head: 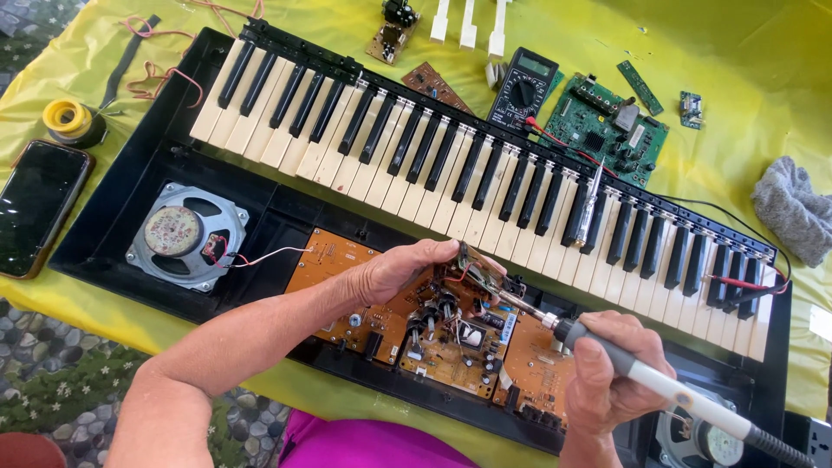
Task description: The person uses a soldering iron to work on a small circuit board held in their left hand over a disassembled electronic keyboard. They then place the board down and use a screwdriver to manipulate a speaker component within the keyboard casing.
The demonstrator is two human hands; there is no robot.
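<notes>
Pink cloth (364,444) shows at the bottom edge, nearest the viewer. Above it, the right hand (607,373) is closed around a soldering iron (659,386), tip set against a small circuit board (475,264). The left hand (400,269) pinches that board, tilted up over the brown main board (451,347) inside the opened keyboard (485,173). A speaker (184,234) sits left of the boards. A multimeter (522,87), a green board (607,126), a solder spool (68,120), a phone (36,206) and a grey rag (793,217) lie around on the yellow cloth (745,52).
</notes>
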